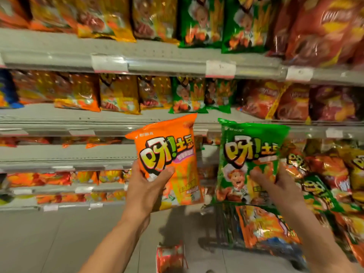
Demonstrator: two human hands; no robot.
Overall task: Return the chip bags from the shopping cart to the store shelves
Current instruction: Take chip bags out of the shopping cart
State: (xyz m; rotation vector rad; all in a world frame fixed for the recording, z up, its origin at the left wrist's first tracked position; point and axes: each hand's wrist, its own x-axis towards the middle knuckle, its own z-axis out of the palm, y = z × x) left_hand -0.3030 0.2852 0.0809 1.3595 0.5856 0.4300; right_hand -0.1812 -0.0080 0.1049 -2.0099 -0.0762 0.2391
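My left hand (145, 186) grips an orange chip bag (169, 146) by its lower left side, thumb across the front. My right hand (275, 184) grips a green chip bag (254, 152) by its lower right part. Both bags are held upright in front of the store shelves (157, 56). Below my right arm is the shopping cart (226, 227), with several more chip bags (264, 225) piled in it. Green bags of the same kind (189, 97) stand on the second shelf just above the held bags; orange ones (78, 93) stand further left.
Red chip bags (319, 30) fill the right end of the upper shelves. Lower shelves at left carry flat orange packs (39, 179). A red pack (170, 259) is at the bottom centre, above the grey tiled floor (59, 243).
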